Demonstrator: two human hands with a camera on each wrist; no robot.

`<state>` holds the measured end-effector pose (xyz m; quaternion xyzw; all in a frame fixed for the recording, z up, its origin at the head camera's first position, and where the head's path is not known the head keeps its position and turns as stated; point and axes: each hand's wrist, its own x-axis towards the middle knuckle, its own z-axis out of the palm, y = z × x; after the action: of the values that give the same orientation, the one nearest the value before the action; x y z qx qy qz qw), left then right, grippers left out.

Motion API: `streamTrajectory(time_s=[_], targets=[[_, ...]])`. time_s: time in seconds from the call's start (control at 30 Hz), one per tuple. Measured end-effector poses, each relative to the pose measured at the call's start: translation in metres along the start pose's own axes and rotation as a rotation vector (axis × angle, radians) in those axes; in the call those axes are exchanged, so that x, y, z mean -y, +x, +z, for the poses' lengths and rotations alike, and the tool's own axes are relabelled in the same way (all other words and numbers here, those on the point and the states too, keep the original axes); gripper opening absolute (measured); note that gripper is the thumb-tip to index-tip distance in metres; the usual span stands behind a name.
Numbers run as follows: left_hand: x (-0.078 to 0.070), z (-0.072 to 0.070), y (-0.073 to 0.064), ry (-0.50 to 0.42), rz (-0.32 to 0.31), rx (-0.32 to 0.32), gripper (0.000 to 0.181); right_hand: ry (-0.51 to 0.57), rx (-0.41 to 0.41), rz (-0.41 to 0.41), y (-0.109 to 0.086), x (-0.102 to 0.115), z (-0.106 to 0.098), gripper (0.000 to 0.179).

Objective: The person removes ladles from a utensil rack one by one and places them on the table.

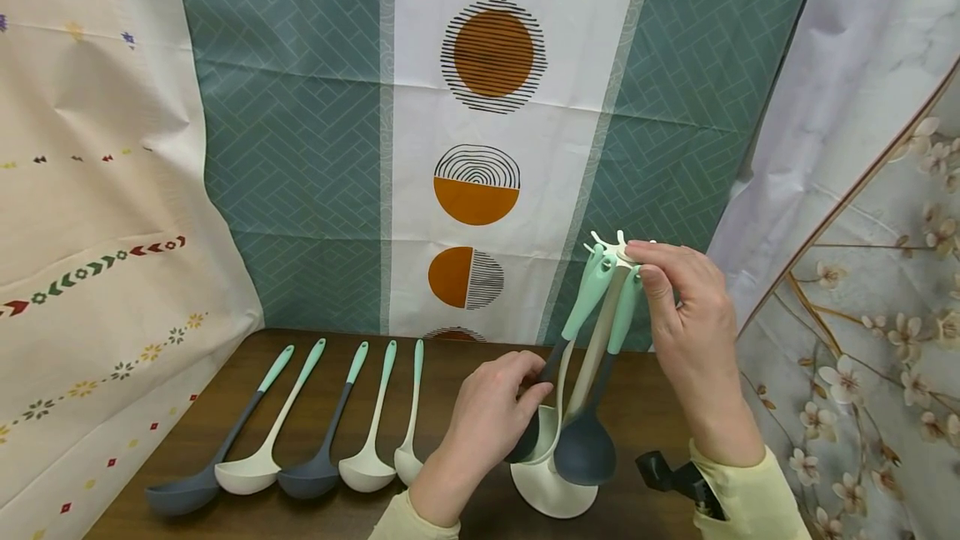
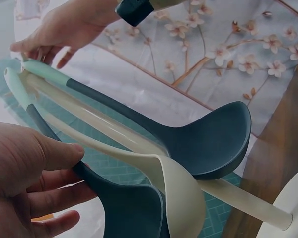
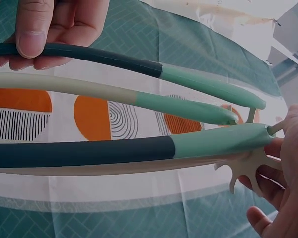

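Observation:
A cream utensil stand (image 1: 558, 497) with a hooked top holds three ladles by their mint-green handle ends. My left hand (image 1: 491, 407) pinches the dark shaft of one hanging ladle (image 2: 131, 206) between thumb and fingers, just above its bowl. Up at the hooked top (image 3: 248, 166), my right hand (image 1: 693, 307) grips the stand near a handle end, its fingers partly behind the hooks. Another dark ladle (image 1: 585, 448) hangs on the right side. Between the two dark ones hangs a cream ladle (image 2: 181, 201), partly hidden in the head view by my left hand and the dark ladles.
Several ladles lie in a row on the brown table (image 1: 247, 390) to the left, dark ones such as this ladle (image 1: 183, 494) and cream ones such as this ladle (image 1: 247, 473). A patterned curtain (image 1: 315, 148) hangs behind, and a flowered cloth (image 1: 847, 390) on the right.

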<state>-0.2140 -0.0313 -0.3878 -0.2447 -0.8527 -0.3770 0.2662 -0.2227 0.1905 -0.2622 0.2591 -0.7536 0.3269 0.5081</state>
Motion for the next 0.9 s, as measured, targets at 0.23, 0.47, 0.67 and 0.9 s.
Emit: streamTrajectory(time_s=[0.23,0.47,0.67,0.9], targets=[[0.000,-0.002,0.000,0.007,0.011,-0.024,0.017,-0.003,-0.014,-0.010,0.000,-0.001,0.002,0.048],[-0.002,-0.004,0.000,-0.008,0.033,-0.045,0.017,-0.002,-0.012,-0.008,0.000,0.000,0.001,0.049],[-0.002,-0.007,0.000,-0.008,0.044,-0.061,0.017,-0.015,-0.027,-0.012,-0.001,0.001,0.002,0.054],[-0.002,-0.011,0.000,-0.008,0.037,-0.081,0.017,-0.032,-0.060,-0.014,-0.001,0.002,0.004,0.054]])
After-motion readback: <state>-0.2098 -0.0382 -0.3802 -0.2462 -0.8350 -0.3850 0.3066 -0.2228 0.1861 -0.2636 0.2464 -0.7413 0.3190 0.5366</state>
